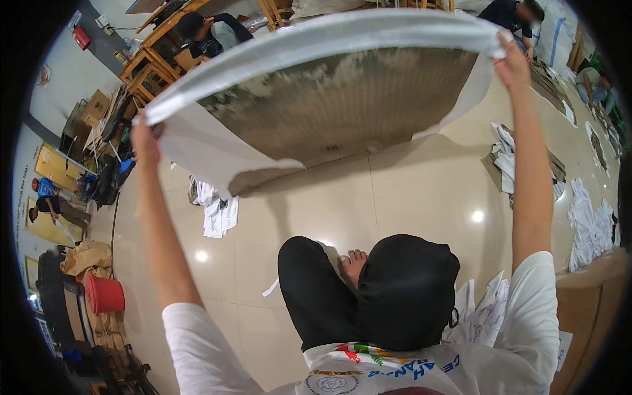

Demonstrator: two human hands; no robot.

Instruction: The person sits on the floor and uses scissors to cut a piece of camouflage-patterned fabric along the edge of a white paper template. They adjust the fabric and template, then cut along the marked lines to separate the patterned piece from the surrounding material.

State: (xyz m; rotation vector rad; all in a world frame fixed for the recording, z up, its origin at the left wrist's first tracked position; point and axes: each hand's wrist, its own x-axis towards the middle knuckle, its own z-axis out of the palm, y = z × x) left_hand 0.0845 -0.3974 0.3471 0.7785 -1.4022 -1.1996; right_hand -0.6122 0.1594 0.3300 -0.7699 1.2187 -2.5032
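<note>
A wide sheet of fabric is stretched out in front of me above the floor, white along its rim and printed in mottled brown and grey across its middle. My left hand is closed on its left corner. At the upper right my right hand grips the opposite corner. The upper edge bows away from me between both raised hands, while the lower part hangs toward the tiles. My fingertips are partly hidden by the cloth.
Glossy tiled floor lies around my folded legs. White and brown fabric pieces are heaped at left, with more white cloth at right. A cardboard box stands beside me. Other people sit farther off. A red bucket is at left.
</note>
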